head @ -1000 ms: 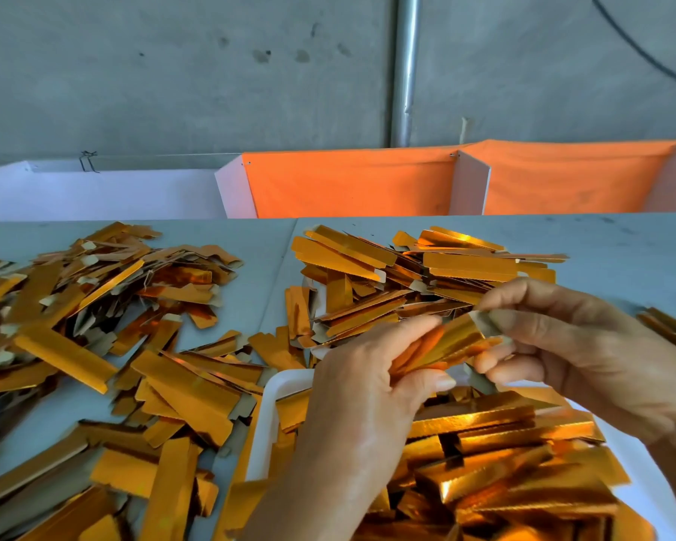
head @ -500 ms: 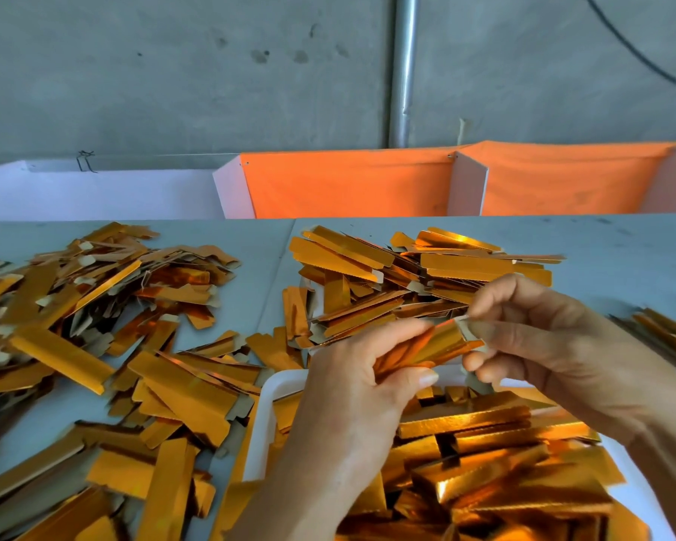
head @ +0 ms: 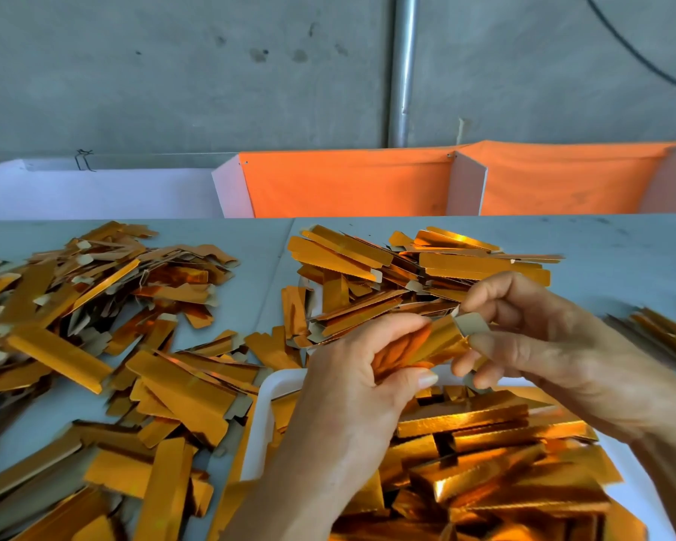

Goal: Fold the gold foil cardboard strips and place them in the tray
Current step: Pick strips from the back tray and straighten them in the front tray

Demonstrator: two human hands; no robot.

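Observation:
One gold foil strip is held between both hands, just above the far rim of the white tray. My left hand grips its left part between thumb and curled fingers. My right hand pinches the strip's right end, where a grey cardboard flap stands bent up. The tray holds several folded gold strips. A heap of flat strips lies just beyond my hands.
A wide scatter of flat gold strips covers the grey table on the left and front left. A few more strips lie at the right edge. White and orange partitions line the back of the table.
Both hands have drifted a little left with the strip. The right fingers have bent the grey end flap up from the strip.

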